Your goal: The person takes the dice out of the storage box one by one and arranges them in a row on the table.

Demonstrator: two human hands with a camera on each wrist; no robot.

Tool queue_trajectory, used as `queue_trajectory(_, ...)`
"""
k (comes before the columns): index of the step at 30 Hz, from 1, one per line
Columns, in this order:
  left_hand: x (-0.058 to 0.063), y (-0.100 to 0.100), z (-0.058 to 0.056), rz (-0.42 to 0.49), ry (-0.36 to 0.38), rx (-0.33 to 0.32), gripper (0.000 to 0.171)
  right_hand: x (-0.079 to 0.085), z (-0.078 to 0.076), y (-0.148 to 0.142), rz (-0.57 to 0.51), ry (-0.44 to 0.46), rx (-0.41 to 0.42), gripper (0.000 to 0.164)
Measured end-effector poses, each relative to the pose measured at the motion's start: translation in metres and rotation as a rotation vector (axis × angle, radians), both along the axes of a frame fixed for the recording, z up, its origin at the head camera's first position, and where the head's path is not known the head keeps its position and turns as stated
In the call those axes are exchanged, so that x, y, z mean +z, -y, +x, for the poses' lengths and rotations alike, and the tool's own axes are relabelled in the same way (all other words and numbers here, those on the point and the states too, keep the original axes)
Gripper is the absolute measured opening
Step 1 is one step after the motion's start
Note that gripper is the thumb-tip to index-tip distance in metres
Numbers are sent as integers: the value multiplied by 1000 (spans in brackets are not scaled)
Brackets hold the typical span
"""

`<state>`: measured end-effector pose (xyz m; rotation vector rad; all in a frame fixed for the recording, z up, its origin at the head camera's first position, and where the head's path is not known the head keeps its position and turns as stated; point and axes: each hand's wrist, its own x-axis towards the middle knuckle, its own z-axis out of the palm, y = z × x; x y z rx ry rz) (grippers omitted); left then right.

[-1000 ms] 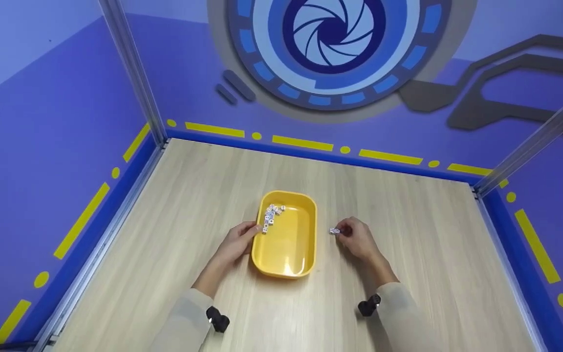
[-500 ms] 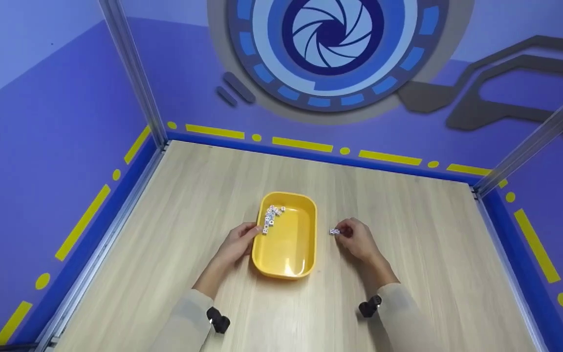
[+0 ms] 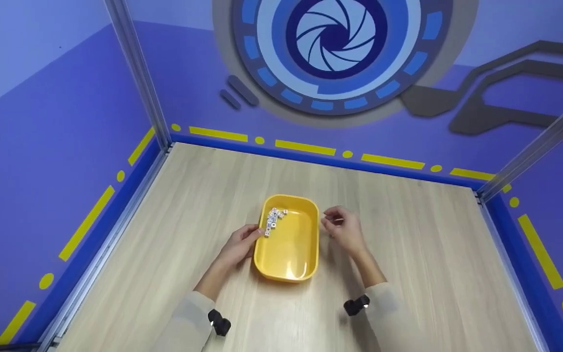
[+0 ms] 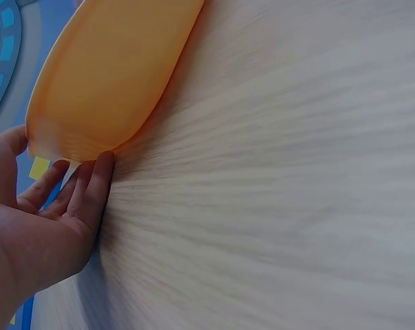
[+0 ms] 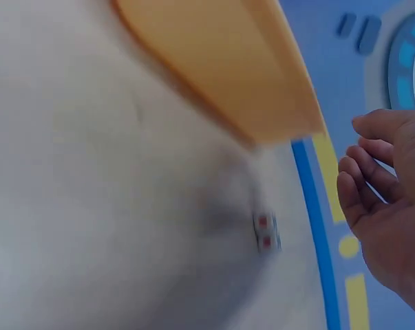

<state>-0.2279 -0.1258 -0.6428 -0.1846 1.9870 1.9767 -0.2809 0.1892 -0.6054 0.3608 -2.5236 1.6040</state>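
Note:
A yellow plastic tray [image 3: 289, 254] stands on the table, with several small white dice [image 3: 272, 222] heaped along its left inner side. My left hand [image 3: 235, 247] holds the tray by its left side, thumb at the rim and fingers against the outer wall [image 4: 111, 82]. Just off the tray's right rim, my right hand [image 3: 347, 232] hovers with loosely bent fingers [image 5: 358, 185]; nothing shows between them. Two dice with red dots [image 5: 265, 232] lie side by side on the table under the right hand. That hand hides them in the head view.
The light wood table [image 3: 203, 195] is bounded by blue walls [image 3: 179, 73] and metal posts [image 3: 140, 73] at its back corners. A black wrist camera [image 3: 357, 305] sits on the right sleeve, another small black camera [image 3: 219, 322] on the left.
My right hand has let go of the dice it was touching on the table and moved up and left toward the tray. The left hand still holds the tray.

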Motion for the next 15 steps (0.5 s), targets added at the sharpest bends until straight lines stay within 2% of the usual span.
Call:
queue_trajectory(4,1,3,1,-10,8,11,57,-2,1,46,-95,-101,101,18)
queue_trajectory(7,1,5,2,-2,-14,18,53,-4,2,76,-109,-117,151,20)
queue_trajectory(11,0,4,3,24,-39,0,55,-9,2,104,-92,-91,139,19)
queue_trajectory(15,-1,3,2,77,-45,-21,58,-16,1,119,-28,-60,119,17)
